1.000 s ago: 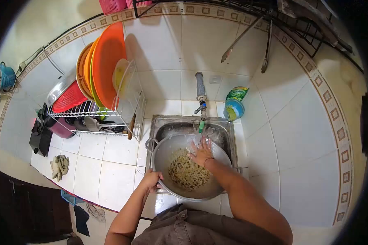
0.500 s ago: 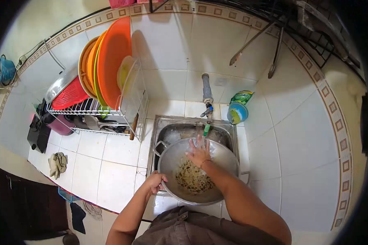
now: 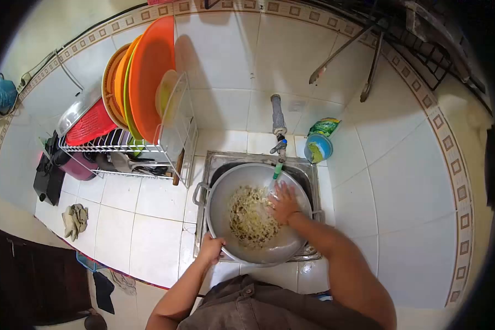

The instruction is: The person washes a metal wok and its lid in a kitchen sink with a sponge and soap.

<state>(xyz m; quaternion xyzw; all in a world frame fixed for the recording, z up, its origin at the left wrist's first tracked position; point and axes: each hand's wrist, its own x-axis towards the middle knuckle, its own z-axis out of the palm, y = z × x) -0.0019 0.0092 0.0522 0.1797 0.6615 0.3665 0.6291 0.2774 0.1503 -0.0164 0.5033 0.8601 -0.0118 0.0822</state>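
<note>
A large silvery two-handled wok (image 3: 221, 201) rests over the sink (image 3: 202, 242). My left hand (image 3: 211, 248) is closed on its near-left rim, thumb over the edge. Inside the wok, toward the right wall, my right hand (image 3: 284, 203) has its fingers spread and holds nothing. Pale bits mixed with dark ones (image 3: 250, 217) lie wet in the bottom, to the left of my right hand. Just beyond the fingertips, the tap (image 3: 281, 144) with its green nozzle (image 3: 278, 170) points down into the wok.
A white dish rack (image 3: 173, 143) with orange basins (image 3: 152, 82) and a red basket (image 3: 91, 126) stands at the left. At the sink's back right corner sits a blue tub (image 3: 320, 148) beside a green packet (image 3: 325, 127). A crumpled cloth (image 3: 75, 220) lies far left.
The wok has shifted back and left and now sits flatter, with its contents spread left. My right hand has moved down and right along the inner wall; my left still grips the rim.
</note>
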